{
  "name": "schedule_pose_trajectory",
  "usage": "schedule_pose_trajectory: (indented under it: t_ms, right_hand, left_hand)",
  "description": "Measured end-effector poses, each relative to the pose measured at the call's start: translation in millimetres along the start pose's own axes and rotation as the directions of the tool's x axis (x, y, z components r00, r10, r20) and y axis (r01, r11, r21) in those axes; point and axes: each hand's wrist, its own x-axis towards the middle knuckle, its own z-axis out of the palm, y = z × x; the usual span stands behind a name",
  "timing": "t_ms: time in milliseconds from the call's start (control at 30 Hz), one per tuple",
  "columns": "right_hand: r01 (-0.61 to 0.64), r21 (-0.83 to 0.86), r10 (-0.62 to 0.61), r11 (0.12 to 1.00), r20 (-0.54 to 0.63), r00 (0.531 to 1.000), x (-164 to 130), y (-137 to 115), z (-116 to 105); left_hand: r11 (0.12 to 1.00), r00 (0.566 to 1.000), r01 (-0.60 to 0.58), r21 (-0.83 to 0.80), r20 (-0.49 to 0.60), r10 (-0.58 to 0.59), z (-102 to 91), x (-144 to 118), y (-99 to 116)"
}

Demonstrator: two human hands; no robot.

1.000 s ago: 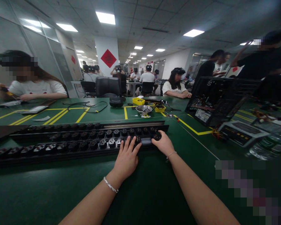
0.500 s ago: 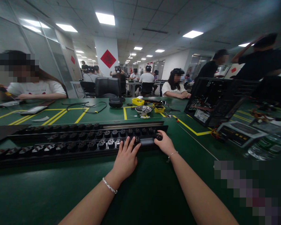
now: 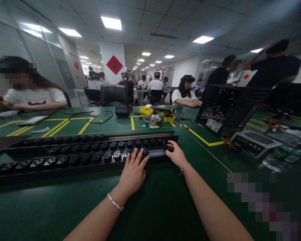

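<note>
Long black rails lie side by side on the green table, carrying several round black socket modules. My left hand (image 3: 133,172) rests with fingers apart over the near rail (image 3: 157,153), its fingertips on a black socket module (image 3: 144,152). At that rail's right end, my right hand (image 3: 177,156) is closed with thumb and fingers around another black module (image 3: 170,147). Between the two hands, a bare stretch of rail shows. More modules (image 3: 116,156) stand in a row left of my left hand. The underside of the gripped module is hidden.
Beyond the rails are a metal bowl (image 3: 152,119), yellow bins (image 3: 146,109), a black case (image 3: 122,111) and a loose cable (image 3: 100,117). To the right stand an open computer case (image 3: 223,110), a power supply (image 3: 256,142) and a plastic bottle (image 3: 283,155). Other people sit across the table.
The view has shifted slightly. Both hands keep nearly the same places on the rail, the right still on its module.
</note>
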Motion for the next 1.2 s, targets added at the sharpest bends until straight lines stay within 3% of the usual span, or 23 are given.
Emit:
schedule_pose_trajectory:
  t_ms: [967, 1200]
  right_hand:
    - [0.001, 0.013, -0.001, 1.000, -0.003, 1.000, 2, 2, -4]
    - [-0.134, -0.151, 0.129, 0.979, -0.039, 0.991, -8, -11, -11]
  left_hand:
    - [0.998, 1.000, -0.022, 0.053, 0.012, 0.022, 4.0, 2, 2]
    - [0.999, 1.000, -0.022, 0.036, 0.010, 0.021, 4.8, 2, 1]
